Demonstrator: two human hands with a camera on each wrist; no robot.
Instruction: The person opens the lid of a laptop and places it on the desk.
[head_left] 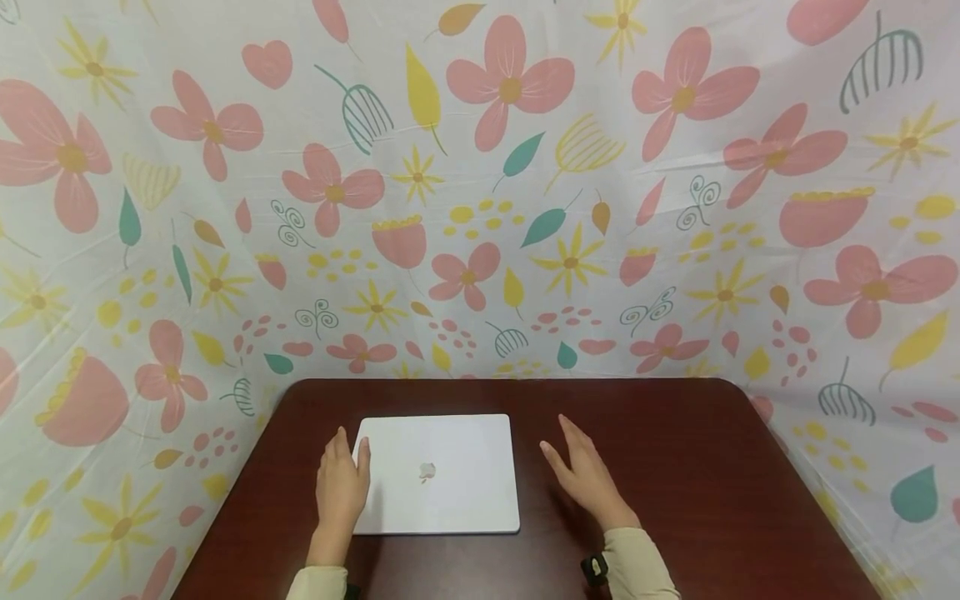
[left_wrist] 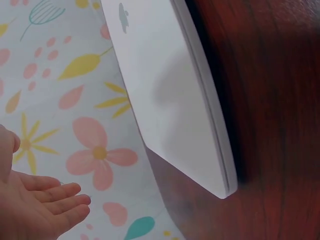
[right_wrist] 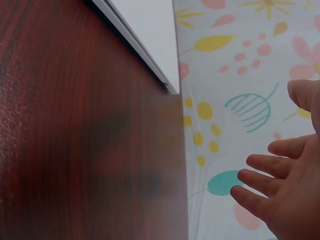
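A closed silver laptop with an apple logo on its lid lies flat on the dark wooden table. Over its left edge, in the head view, is my left hand, fingers extended and holding nothing. My right hand hovers to the right of the laptop, apart from it, with the thumb spread from straight fingers. In the left wrist view the left hand shows relaxed fingers beside the laptop lid. The right wrist view shows the right hand empty, with a laptop corner above left.
The reddish-brown table has rounded far corners and extends to both sides of the laptop. A white cloth printed with flowers and leaves hangs behind it and along both sides. A dark band sits on the right wrist at the sleeve.
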